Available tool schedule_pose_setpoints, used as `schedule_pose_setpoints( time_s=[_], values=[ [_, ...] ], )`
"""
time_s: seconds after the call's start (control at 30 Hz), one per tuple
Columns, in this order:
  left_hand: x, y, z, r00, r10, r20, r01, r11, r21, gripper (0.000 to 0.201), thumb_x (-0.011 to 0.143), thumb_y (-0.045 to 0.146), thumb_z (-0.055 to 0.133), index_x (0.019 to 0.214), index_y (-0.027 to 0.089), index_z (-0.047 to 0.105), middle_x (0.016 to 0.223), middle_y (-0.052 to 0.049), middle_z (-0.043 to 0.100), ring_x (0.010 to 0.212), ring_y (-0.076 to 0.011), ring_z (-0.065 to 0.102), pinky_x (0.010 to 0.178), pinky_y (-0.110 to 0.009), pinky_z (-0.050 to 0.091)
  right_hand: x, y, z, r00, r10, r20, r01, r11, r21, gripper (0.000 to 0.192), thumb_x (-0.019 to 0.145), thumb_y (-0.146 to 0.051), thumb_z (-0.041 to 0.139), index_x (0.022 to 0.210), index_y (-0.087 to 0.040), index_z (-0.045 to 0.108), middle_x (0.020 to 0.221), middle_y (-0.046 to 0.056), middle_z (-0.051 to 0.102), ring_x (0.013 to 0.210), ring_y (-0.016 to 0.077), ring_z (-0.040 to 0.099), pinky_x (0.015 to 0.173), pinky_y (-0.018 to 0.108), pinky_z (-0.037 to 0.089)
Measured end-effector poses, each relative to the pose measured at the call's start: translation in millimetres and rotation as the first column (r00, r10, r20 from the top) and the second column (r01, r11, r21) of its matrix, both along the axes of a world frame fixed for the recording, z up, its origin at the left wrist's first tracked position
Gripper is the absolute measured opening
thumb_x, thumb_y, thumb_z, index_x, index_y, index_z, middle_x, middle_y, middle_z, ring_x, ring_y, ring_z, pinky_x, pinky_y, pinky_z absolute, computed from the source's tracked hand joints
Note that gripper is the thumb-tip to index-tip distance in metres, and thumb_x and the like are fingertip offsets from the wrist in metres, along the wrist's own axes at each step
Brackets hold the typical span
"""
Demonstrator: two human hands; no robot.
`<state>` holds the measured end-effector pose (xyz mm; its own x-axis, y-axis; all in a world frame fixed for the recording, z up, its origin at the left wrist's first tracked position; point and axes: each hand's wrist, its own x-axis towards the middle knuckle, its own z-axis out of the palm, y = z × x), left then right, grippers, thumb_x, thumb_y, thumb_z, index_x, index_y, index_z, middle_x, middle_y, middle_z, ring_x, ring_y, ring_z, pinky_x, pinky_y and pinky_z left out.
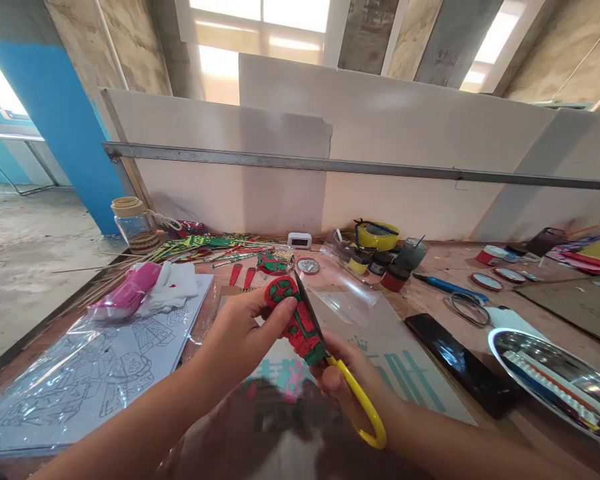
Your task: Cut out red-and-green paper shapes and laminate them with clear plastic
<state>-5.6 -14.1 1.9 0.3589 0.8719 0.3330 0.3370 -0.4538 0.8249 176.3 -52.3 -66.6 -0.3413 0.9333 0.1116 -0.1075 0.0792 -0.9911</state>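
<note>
Well to the left of the scissors (353, 383), at the back of the counter (445, 260), stands a jar (133, 230) with a tan lid. Drawings (140, 333) lie under clear plastic, left of the scissors, with a pink pack (130, 290) and white tissues (173, 283) upon them. Beyond and left of the scissors, sticks and green strips (195, 245) are heaped, with two red strips (236, 274) lying nearer. The left hand (253, 323) pinches the red-and-green cutout (296, 323), thumb on its face; the cutout is held up off the counter, along the left side of the scissors' blades. A white clock (300, 240) stands beyond the scissors. The right hand (367, 380) is wrapped round their yellow handle; I cannot tell whether the blades are parted. Beneath them lies a printed sheet (415, 373). Paint pots (395, 277) stand beyond and right of the scissors, a blue tool (450, 287) lies farther right, a black phone (460, 363) lies right of the scissors, and a metal bowl (575, 373) is farthest right of them.
</note>
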Motion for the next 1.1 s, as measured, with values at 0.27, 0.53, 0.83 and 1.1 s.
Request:
schedule_pose_setpoints(
  time_s=[0.27,0.53,0.83,1.1],
  values=[
    [0,0,0.4,0.999,-0.023,0.022,0.023,1.000,-0.001,0.035,0.098,0.039,0.047,0.076,0.017,0.062,0.069,-0.001,0.067,0.064,-0.0132,0.060,0.057,-0.024,0.048,-1,-1,3.0,1.000,-0.024,-0.005,0.024,1.000,-0.014,0.076,0.060,-0.090,0.062,0.084,-0.018,0.060,0.066,-0.005,0.034,0.054,0.0088,0.024,0.042,0.021,0.020],
    [0,-1,3.8,0.999,-0.011,0.037,0.010,0.999,0.033,0.036,0.097,0.037,0.047,0.069,0.017,0.059,0.063,0.001,0.060,0.059,-0.0109,0.053,0.055,-0.022,0.044,0,5,-5.3,1.000,-0.021,-0.010,0.021,1.000,0.016,0.073,0.058,-0.088,0.065,0.078,-0.018,0.061,0.067,-0.003,0.040,0.057,0.0104,0.030,0.046,0.023,0.024],
    [-1,-1,4.1,0.996,0.059,-0.069,-0.053,0.994,0.093,0.044,0.099,0.041,0.038,0.061,0.019,0.046,0.057,0.004,0.048,0.054,-0.0103,0.044,0.052,-0.023,0.035,-1,0,-2.0,1.000,0.000,0.028,-0.002,0.996,0.089,0.077,0.067,-0.090,0.055,0.093,-0.018,0.064,0.070,-0.002,0.042,0.057,0.0115,0.032,0.047,0.023,0.030],
    [8,-8,-5.4,0.986,-0.020,-0.164,0.046,0.987,0.156,0.041,0.100,0.036,0.037,0.064,0.019,0.047,0.058,0.005,0.049,0.054,-0.0097,0.043,0.053,-0.023,0.033,0,-1,19.8,0.996,-0.022,0.085,-0.006,0.950,0.312,0.077,0.081,-0.085,0.043,0.119,-0.021,0.063,0.088,0.007,0.059,0.078,0.0235,0.055,0.072,0.036,0.052]
  ],
)
